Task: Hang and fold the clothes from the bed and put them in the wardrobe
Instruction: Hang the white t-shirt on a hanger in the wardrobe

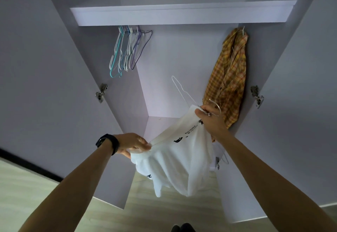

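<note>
A white T-shirt (184, 158) with small black prints hangs between my hands in front of the open wardrobe (164, 78). My left hand (135, 145) pinches its left edge. My right hand (211, 120) grips the shirt's top together with a white wire hanger (182, 90), whose shoulder sticks up out of the shirt and whose metal hook curls over my fingers. A yellow plaid shirt (229, 74) hangs on a hanger at the right end of the wardrobe.
Several empty wire hangers (125, 49) hang bunched at the left end, under the shelf (178, 15). Both wardrobe doors stand wide open, with hinges at each side. Pale wood floor (36, 186) lies below.
</note>
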Action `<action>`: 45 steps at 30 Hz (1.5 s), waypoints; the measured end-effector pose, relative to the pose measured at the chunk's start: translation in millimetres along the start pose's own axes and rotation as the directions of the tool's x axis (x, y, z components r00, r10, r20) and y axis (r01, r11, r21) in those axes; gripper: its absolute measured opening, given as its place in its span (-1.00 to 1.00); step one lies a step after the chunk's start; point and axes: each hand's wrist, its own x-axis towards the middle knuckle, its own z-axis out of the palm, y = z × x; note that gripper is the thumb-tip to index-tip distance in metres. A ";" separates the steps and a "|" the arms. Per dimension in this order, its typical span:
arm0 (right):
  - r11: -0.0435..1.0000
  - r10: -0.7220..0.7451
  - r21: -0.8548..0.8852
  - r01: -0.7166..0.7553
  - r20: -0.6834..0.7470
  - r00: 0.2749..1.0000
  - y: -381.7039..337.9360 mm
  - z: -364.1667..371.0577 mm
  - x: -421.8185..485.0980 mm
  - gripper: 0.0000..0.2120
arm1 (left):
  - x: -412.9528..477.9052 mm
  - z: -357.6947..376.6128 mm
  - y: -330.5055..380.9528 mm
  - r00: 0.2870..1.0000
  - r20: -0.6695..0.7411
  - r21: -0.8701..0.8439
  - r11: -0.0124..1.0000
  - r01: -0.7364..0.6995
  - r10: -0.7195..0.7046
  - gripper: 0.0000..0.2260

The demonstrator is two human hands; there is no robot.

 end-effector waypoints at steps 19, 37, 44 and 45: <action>0.986 0.145 -0.058 -0.153 -0.120 0.982 37.7 -25.2 -16.3 -0.84 | -8.8 -24.2 23.2 0.848 -0.461 -0.042 0.948 -0.316 0.263 -0.95; 0.482 0.301 0.876 0.024 -0.192 0.934 -132.8 -48.7 -6.0 -0.86 | -49.7 -7.1 157.2 0.685 -0.422 0.298 0.804 -0.514 0.594 -0.90; 0.510 0.313 0.860 0.001 -0.186 0.931 -151.1 -14.1 4.8 -0.81 | -94.0 -22.5 176.8 0.645 -0.473 0.217 0.789 -0.575 0.600 -0.91; 0.523 0.320 0.852 -0.010 -0.186 0.929 -144.8 -8.5 6.3 -0.78 | -99.5 -24.0 178.2 0.636 -0.490 0.200 0.787 -0.584 0.596 -0.91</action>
